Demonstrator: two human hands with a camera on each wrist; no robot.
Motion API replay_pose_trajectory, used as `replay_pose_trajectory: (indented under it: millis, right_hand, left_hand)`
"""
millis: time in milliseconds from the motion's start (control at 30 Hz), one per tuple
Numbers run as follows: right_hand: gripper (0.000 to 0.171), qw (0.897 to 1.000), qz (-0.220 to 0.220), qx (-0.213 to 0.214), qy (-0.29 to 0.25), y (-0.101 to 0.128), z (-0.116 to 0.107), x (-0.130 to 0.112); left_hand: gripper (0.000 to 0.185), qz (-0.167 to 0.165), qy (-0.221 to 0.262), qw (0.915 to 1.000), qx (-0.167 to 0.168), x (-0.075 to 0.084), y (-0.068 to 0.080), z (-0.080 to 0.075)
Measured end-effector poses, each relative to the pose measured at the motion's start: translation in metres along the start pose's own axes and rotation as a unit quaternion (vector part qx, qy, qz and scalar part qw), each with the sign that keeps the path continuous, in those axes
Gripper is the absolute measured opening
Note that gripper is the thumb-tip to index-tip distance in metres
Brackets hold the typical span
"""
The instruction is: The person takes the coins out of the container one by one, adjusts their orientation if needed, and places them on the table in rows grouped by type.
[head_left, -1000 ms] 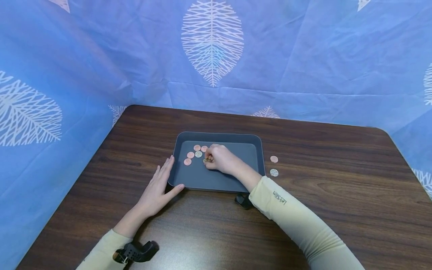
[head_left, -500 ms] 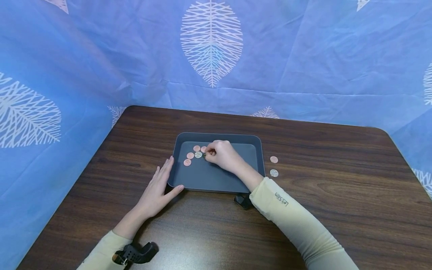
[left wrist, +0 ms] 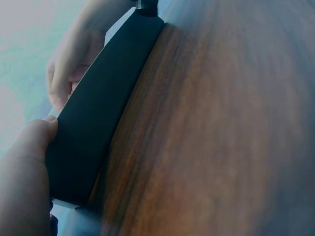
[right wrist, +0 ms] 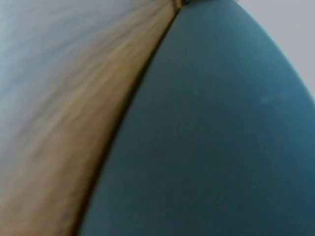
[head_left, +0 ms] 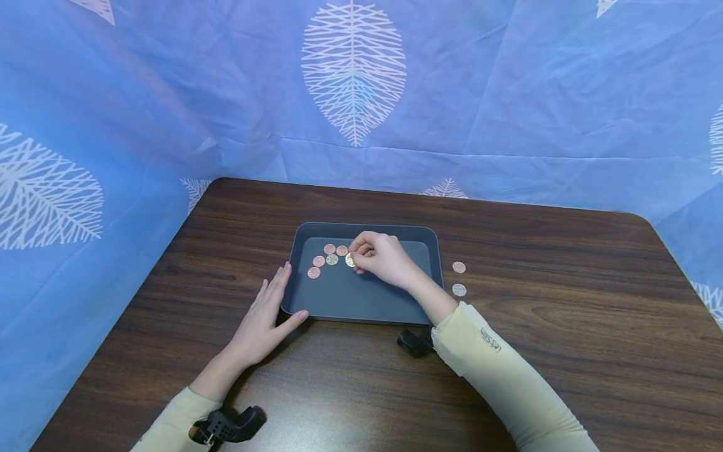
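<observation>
Inside a dark grey tray (head_left: 361, 301) lie several copper-coloured coins (head_left: 314, 272) and one silver coin (head_left: 332, 259), grouped toward the left. My right hand (head_left: 384, 258) reaches over the tray, thumb and fingers curled, holding a gold-coloured coin (head_left: 350, 260) just right of the silver one. Part of that coin is covered by the fingertips. My left hand (head_left: 262, 317) rests at the tray's left front corner, fingers straight along the side and thumb at the front edge. In the left wrist view the thumb (left wrist: 37, 135) touches the tray's outer wall (left wrist: 98, 108).
Right of the tray, a copper-coloured coin (head_left: 459, 267) and a silver coin (head_left: 459, 290) lie on the dark wooden table (head_left: 565, 282). A blue cloth (head_left: 480, 94) with white leaf prints hangs behind the table and along its left side.
My right hand has drawn slightly back and to the right from the copper-coloured coins; the gold-coloured coin now shows more of its face. My left hand has stayed at the tray's corner.
</observation>
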State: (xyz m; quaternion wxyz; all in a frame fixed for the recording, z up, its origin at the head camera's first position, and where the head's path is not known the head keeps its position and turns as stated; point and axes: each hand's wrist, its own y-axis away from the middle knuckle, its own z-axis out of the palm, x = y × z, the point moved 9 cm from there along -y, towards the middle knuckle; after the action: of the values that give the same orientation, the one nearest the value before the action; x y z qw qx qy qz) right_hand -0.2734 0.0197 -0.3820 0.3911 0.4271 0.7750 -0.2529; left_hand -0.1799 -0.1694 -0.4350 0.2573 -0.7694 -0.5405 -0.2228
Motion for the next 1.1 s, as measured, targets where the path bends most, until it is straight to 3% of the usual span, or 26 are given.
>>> replay_pose_trajectory:
  millis: [333,733,1100]
  right_hand:
    - [0.021,0.999,-0.019,-0.012,-0.024,0.020,-0.015,-0.002]
    - [0.025,0.999,-0.023,0.024,-0.015,0.045,-0.056,0.000]
    - [0.022,0.998,0.019,0.056,0.015,0.084,-0.098,0.031]
  left_hand:
    - [0.086,0.000,0.004,1.0000,-0.001,-0.001,0.001,0.001]
    - [0.087,-0.001,0.003,1.0000,0.000,-0.001,-0.001,0.002]
    - [0.087,-0.006,0.000,1.0000,-0.003,-0.002,-0.001,0.001]
